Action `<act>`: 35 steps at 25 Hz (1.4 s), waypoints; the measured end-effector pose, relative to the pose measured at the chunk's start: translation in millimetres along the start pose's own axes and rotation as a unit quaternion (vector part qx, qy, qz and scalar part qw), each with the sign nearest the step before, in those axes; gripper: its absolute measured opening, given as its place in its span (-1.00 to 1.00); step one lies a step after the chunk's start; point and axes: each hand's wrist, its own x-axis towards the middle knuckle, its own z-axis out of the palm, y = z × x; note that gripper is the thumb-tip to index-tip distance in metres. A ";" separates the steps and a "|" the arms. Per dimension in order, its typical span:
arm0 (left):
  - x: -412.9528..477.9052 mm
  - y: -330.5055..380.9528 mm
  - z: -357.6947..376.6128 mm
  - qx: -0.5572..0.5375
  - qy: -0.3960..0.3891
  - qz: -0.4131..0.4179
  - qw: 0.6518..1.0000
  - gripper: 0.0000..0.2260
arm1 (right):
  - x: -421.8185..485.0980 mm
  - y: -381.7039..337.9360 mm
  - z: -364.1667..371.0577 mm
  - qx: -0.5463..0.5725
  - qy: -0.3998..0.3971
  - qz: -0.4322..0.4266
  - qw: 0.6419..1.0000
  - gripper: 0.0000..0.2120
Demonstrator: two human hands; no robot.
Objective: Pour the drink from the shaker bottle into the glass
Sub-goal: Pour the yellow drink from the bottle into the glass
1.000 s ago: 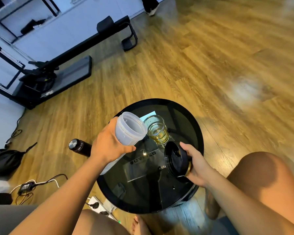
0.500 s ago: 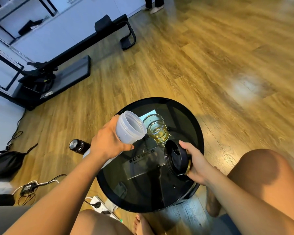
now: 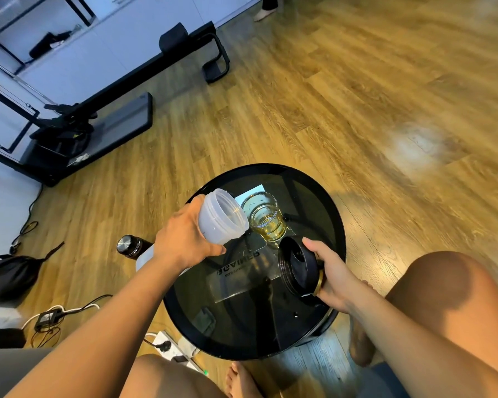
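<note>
My left hand [image 3: 181, 242] grips a translucent white shaker bottle [image 3: 222, 216], tilted with its open mouth toward the glass [image 3: 266, 218]. The glass stands on the round black table [image 3: 322, 196] and holds amber drink in its lower part. The bottle's rim sits just left of the glass rim, close to touching it. I see no stream leaving the bottle. My right hand [image 3: 332, 275] holds the black shaker lid [image 3: 296, 267] on edge above the table, right of and nearer than the glass.
A dark metal flask [image 3: 130, 247] stands on the wood floor left of the table. Cables and a power strip [image 3: 167, 344] lie near my feet. A black bag [image 3: 6, 275] sits far left; exercise equipment [image 3: 78, 122] lies at the back left. My knees frame the table.
The shaker bottle has edged closer to the glass. The lid hand has barely moved.
</note>
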 end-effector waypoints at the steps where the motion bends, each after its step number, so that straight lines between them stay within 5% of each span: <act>1: 0.0 0.2 -0.3 0.002 0.001 -0.001 1.000 -0.17 | 0.2 0.3 -0.3 0.002 0.000 0.001 1.000 -0.39; 35: 2.4 2.5 -10.8 0.004 -0.005 0.000 1.000 -0.16 | 2.5 0.4 -0.8 0.012 -0.016 0.003 1.000 -0.40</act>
